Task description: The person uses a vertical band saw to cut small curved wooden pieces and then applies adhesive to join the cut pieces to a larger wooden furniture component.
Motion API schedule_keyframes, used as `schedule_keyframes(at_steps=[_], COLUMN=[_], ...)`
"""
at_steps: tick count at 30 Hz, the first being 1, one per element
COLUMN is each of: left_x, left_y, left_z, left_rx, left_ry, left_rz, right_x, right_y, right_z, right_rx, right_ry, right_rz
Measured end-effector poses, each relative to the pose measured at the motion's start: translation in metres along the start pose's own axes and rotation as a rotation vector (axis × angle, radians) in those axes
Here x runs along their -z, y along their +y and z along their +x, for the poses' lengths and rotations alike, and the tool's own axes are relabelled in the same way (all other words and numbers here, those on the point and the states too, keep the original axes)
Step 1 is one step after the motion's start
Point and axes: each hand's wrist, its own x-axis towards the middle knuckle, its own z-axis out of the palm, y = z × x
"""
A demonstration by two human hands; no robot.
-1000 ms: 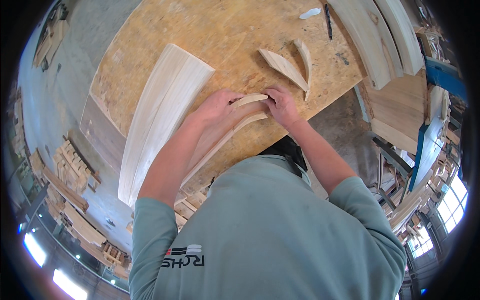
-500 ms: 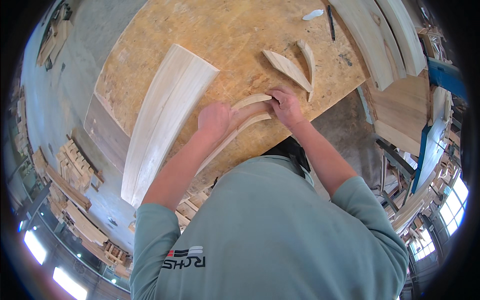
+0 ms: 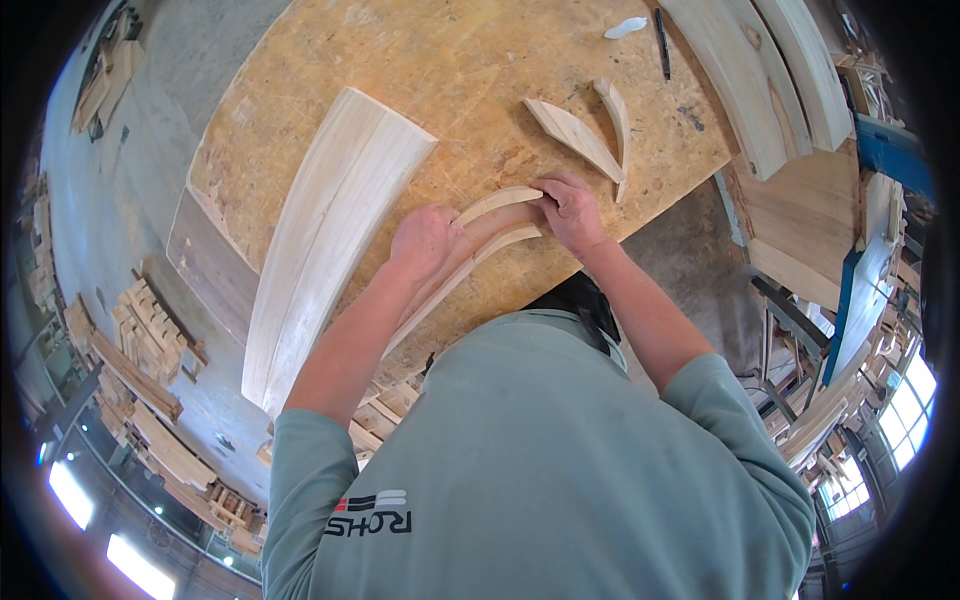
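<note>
Both my hands grip a curved wooden piece point(image 3: 492, 226) with pale raised edges and a darker, hollow middle, near the workbench's front edge. My left hand point(image 3: 424, 239) is closed around its far edge, toward the left. At the right end, my right hand point(image 3: 570, 212) has its fingers closed on the tip of the same piece; a small dark spot shows by the thumb. Beyond my right hand lie two loose curved wood strips point(image 3: 574, 138), their near ends touching. Left of my left hand rests a broad pale curved board point(image 3: 335, 220).
The worn wooden workbench point(image 3: 440, 70) carries a black pen point(image 3: 663, 45) and a small whitish object point(image 3: 627, 28) at its far side. Large curved boards point(image 3: 745, 80) lie along the right. Wood stacks point(image 3: 155, 325) stand on the floor at left, and a blue metal frame point(image 3: 890, 155) at right.
My left hand has slid slightly left along the curved wooden piece. My right hand stays at its end, and the other wood has not moved.
</note>
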Motion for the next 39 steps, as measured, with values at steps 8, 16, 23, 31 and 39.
schedule_keyframes(at_steps=[8,16,23,31,39], left_x=[0.003,-0.001,-0.001,0.003,0.004], left_y=[0.003,-0.002,-0.001,0.006,0.007], left_z=[0.0,0.002,0.002,0.003,0.005], left_rx=[0.029,0.003,0.006,0.133,0.172], left_ry=[-0.028,0.025,0.052,0.001,-0.044], left_rz=[-0.03,-0.053,-0.092,-0.037,0.023], right_x=[0.0,-0.001,0.0,0.001,0.025], right_y=[-0.002,-0.001,-0.001,-0.002,-0.002], right_z=[0.001,0.0,0.001,0.002,0.013], right_rx=[0.013,-0.023,-0.048,-0.029,0.001], right_ry=[0.035,0.031,0.007,0.0,-0.29], right_rz=[-0.029,-0.008,0.018,0.037,-0.017])
